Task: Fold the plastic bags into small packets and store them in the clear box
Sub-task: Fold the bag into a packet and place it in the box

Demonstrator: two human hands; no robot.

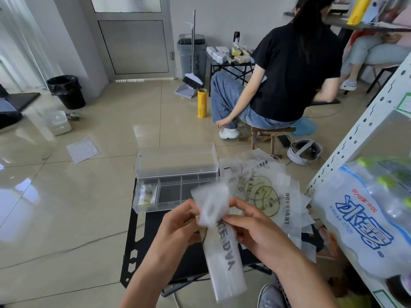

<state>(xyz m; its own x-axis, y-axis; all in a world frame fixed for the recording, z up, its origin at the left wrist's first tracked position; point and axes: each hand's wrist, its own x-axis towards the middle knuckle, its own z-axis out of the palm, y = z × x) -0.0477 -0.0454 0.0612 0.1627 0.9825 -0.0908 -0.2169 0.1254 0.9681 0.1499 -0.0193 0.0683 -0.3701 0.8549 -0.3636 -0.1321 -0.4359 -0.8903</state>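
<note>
Your left hand [175, 221] and right hand [255, 227] both have a narrow pinch grip on the same plastic bag [222, 247], already folded into a long strip; top end is blurred, lower end hangs toward you over the black counter [133, 247]. Clear box [175, 192] sits at the counter's far edge, lid up, one folded packet [147, 194] in its leftmost compartment. Loose pile of bags [264, 192] lies just right of the box, touching it.
</note>
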